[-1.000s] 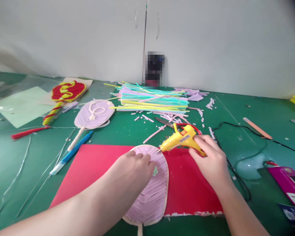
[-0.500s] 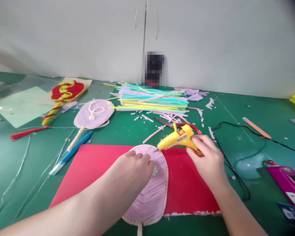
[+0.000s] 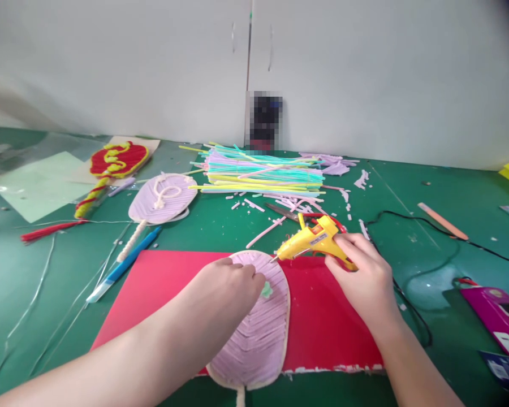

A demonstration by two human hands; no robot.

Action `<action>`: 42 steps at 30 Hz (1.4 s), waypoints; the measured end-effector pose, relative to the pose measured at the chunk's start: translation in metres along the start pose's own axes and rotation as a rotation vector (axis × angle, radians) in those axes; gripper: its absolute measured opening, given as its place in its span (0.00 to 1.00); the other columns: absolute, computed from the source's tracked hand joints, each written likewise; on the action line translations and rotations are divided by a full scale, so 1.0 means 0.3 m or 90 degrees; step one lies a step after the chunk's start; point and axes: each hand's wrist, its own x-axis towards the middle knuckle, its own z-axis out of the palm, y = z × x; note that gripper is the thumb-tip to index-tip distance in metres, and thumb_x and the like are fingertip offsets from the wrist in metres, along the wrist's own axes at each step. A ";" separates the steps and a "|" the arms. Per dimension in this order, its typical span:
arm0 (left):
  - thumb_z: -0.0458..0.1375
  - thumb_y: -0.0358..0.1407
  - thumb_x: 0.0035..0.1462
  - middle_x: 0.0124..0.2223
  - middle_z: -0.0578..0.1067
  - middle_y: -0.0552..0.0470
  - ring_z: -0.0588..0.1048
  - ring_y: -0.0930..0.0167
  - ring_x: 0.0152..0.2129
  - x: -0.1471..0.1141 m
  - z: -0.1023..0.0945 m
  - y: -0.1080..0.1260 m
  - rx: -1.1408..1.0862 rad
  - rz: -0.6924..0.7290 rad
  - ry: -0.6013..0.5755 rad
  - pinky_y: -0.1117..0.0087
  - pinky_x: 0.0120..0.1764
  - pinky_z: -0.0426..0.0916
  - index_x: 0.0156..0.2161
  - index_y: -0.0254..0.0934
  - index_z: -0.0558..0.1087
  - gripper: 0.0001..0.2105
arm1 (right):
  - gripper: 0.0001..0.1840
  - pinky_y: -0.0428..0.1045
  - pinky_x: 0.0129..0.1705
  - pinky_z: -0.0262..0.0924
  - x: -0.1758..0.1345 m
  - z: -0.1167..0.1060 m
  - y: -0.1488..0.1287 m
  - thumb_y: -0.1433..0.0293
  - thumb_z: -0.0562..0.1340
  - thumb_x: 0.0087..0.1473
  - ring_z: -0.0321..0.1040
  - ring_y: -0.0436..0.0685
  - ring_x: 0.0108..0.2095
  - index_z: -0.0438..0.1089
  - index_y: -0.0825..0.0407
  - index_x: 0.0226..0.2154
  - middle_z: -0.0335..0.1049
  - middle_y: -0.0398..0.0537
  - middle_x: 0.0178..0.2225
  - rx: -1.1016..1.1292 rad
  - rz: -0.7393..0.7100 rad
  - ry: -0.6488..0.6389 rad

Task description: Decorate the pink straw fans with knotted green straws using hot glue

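Gripping the yellow glue gun (image 3: pixel 307 243), the right hand (image 3: pixel 367 271) eases toward three o'clock, perhaps pausing; what the left hand (image 3: pixel 231 288) grips, I can't tell.

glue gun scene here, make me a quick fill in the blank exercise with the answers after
1. The right hand holds the glue gun, whose body is ____.
2. The lilac fan under the left hand overlaps a sheet that is ____.
3. The small piece on that fan, beside the left hand, is ____.
4. The pen-like item left of the sheet is mostly ____.

Missing words: yellow; red; green; blue.
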 end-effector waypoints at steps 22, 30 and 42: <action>0.51 0.34 0.53 0.32 0.76 0.55 0.72 0.74 0.26 0.105 0.048 -0.113 -0.578 -0.189 0.093 0.77 0.28 0.64 0.35 0.41 0.75 0.10 | 0.20 0.56 0.43 0.59 -0.017 0.023 0.113 0.62 0.58 0.46 0.64 0.65 0.42 0.67 0.54 0.41 0.67 0.57 0.39 -0.100 0.262 -0.126; 0.54 0.33 0.52 0.31 0.76 0.54 0.72 0.73 0.26 0.121 0.052 -0.101 -0.530 -0.212 0.144 0.75 0.29 0.63 0.31 0.40 0.76 0.08 | 0.30 0.58 0.44 0.59 -0.032 0.014 0.137 0.53 0.59 0.47 0.62 0.66 0.45 0.63 0.52 0.49 0.64 0.57 0.44 -0.138 0.252 -0.146; 0.54 0.33 0.51 0.30 0.74 0.52 0.71 0.71 0.28 0.122 0.070 -0.091 -0.503 -0.233 0.176 0.73 0.30 0.62 0.29 0.38 0.72 0.05 | 0.10 0.48 0.33 0.60 0.032 -0.043 -0.012 0.64 0.56 0.55 0.66 0.53 0.28 0.70 0.52 0.31 0.70 0.49 0.30 0.002 0.188 0.000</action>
